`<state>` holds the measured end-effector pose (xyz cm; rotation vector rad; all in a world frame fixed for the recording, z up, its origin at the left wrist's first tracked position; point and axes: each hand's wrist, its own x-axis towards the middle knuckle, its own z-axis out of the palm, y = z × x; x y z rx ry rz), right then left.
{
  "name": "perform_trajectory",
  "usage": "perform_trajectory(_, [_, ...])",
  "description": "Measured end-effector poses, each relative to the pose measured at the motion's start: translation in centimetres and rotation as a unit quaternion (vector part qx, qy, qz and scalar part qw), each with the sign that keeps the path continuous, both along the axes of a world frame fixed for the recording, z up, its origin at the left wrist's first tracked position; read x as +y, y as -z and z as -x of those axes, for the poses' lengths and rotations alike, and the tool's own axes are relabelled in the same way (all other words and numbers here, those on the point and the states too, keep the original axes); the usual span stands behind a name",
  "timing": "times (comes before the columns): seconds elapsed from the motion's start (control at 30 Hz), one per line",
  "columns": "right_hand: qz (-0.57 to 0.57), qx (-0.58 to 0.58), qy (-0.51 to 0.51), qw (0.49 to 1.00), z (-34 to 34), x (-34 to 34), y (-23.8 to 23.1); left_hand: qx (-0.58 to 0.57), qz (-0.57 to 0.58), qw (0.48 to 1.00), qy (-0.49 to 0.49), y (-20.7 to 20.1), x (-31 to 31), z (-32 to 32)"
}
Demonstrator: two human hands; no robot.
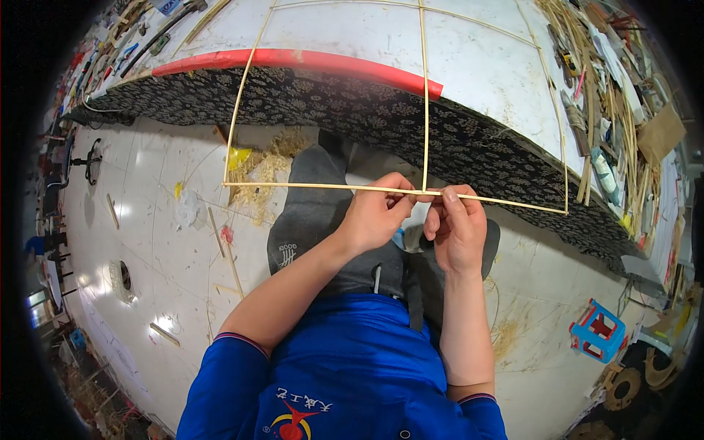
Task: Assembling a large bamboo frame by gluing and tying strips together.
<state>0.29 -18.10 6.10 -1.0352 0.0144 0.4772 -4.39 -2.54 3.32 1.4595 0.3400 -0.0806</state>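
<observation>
A light frame of thin bamboo strips [301,185] stretches across in front of me, its far part lying over the white table. My left hand [378,218] pinches the near crosswise strip just left of where the middle strip [426,125] meets it. On the other side of that joint, my right hand [460,227] grips the same crosswise strip between thumb and fingers. The two hands are close together, with the joint between them. Whether anything small is also in the fingers cannot be made out.
The white table [352,33] has a red padded edge [293,60] and a dark patterned cloth [293,99] hanging below. Bamboo strips and tools crowd its right end. Shavings [264,172] and offcuts lie on the floor; a blue and red stool [599,331] stands at right.
</observation>
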Motion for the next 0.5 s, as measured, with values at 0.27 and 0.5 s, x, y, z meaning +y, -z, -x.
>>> perform_trajectory(0.27, [-0.005,-0.005,0.007,1.0,-0.1,0.1,0.0,-0.017,-0.019,1.0,-0.018,0.5,0.0,0.1])
perform_trajectory(0.5, [0.011,-0.007,0.018,1.0,-0.2,0.3,-0.1,-0.029,-0.014,0.999,-0.015,1.1,-0.1,0.1])
